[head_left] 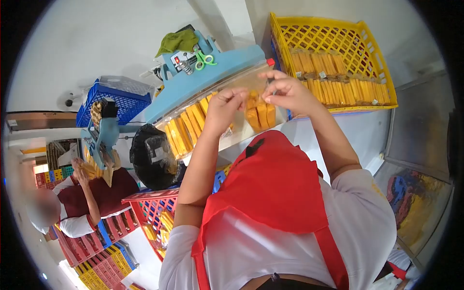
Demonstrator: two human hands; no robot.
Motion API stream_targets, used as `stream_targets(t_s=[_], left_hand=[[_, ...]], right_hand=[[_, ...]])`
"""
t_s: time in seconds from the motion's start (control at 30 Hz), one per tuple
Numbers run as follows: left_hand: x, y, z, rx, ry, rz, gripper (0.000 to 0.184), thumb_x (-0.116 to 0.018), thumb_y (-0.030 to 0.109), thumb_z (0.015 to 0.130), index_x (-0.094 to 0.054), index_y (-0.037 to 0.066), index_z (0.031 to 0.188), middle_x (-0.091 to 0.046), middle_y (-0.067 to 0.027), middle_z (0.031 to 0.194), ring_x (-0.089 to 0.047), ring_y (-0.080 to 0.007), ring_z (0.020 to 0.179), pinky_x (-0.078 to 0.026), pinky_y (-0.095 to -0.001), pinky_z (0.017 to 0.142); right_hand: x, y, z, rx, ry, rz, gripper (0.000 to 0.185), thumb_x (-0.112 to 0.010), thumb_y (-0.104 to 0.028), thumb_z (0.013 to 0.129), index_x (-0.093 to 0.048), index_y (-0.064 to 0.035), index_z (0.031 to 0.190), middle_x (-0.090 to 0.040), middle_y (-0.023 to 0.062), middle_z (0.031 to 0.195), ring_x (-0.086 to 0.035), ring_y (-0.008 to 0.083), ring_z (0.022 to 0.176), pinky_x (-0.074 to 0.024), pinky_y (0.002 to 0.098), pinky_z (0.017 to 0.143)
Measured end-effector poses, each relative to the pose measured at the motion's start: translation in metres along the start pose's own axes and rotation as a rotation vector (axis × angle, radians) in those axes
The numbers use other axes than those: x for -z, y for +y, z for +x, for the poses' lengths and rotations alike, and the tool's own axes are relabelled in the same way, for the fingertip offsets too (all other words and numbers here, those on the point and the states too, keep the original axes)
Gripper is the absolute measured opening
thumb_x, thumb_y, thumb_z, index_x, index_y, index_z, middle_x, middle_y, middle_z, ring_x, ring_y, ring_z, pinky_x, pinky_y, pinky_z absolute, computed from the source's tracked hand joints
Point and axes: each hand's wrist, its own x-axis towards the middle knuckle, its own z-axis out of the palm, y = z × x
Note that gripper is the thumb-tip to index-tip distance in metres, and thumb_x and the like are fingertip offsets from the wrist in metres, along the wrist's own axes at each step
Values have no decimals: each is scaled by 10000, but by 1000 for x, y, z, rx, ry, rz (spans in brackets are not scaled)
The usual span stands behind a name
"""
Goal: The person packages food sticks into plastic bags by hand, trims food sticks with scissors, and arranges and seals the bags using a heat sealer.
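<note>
My left hand (224,110) has its fingers pinched together at the top left corner of a clear plastic bag. My right hand (290,93) pinches the bag's other top corner. Inside the bag are yellow packets (261,116), standing side by side on the white ledge of a light blue sealing machine (208,75). Left of my left hand, a row of more yellow packets (186,128) in clear plastic lies along the same ledge. Green-handled scissors (205,59) and a green cloth (178,41) rest on top of the machine.
A yellow crate (392,92) holding bagged yellow packets stands at the right. At the left are a blue crate (137,104), a black-lined bin (145,162) and a red crate (140,205). A co-worker (104,193) handles packets at another blue machine (104,140).
</note>
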Motion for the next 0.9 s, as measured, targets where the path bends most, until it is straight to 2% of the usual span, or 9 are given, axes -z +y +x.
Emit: stream_targets(t_s=[0.07,0.13,0.17,0.23,0.3,0.43,0.5,0.77,0.9], left_hand=[[-1,-11,9,88,-8,-85,197,-534,122,824,-581,-18,954,-548,-50,912,-539,-118,734,-427,-215,674],[-5,-23,13,167,-21,-170,210,-528,123,828,-563,-26,972,-549,-49,917,-538,-114,755,-430,-214,688],[-8,-28,15,163,37,-342,224,-520,119,831,-540,-24,1002,-549,-47,924,-535,-113,779,-432,-214,705],[-13,-23,15,158,94,-513,242,-513,115,833,-517,-22,1033,-549,-45,930,-533,-112,803,-434,-214,722],[-18,-20,10,6,55,-562,261,-526,78,822,-501,-20,1062,-555,-50,956,-528,-99,810,-431,-203,723],[-9,-37,23,29,58,-391,240,-545,66,810,-505,-12,1033,-554,-51,928,-533,-110,806,-438,-207,720],[-9,-43,26,77,154,-566,201,-549,44,803,-511,-4,995,-550,-42,892,-533,-109,788,-442,-205,689],[-12,-34,15,90,137,-615,103,-550,42,803,-533,32,903,-544,-17,799,-526,-99,716,-437,-205,631],[-10,-43,18,171,210,-629,78,-563,51,800,-537,31,872,-541,-7,759,-518,-91,676,-438,-201,613]], right_hand=[[-2,11,6,-96,-49,144,82,-586,-59,725,-616,-10,783,-544,92,974,-526,106,765,-435,248,650],[-6,31,11,-459,-106,460,69,-598,-43,717,-598,9,761,-564,85,911,-533,103,739,-433,240,637],[-8,39,10,-459,-107,458,69,-598,-43,717,-598,9,761,-564,85,911,-533,103,739,-433,240,637],[-13,47,12,-473,-4,561,54,-591,-39,742,-585,8,769,-589,49,711,-550,105,642,-434,224,608],[-15,47,12,-467,14,540,50,-588,-33,743,-587,8,772,-589,52,720,-548,104,644,-434,224,601],[-18,44,18,-475,77,537,47,-586,-16,739,-591,9,779,-591,59,735,-551,104,654,-436,220,599],[-18,47,19,-483,64,536,51,-589,-13,738,-591,13,782,-592,63,742,-555,106,659,-440,221,600],[-20,46,19,-438,27,523,48,-613,-11,727,-597,7,768,-591,73,753,-560,105,645,-454,226,584],[-21,47,18,-504,128,523,209,-604,1,727,-547,-3,928,-583,69,789,-562,111,662,-462,216,603]])
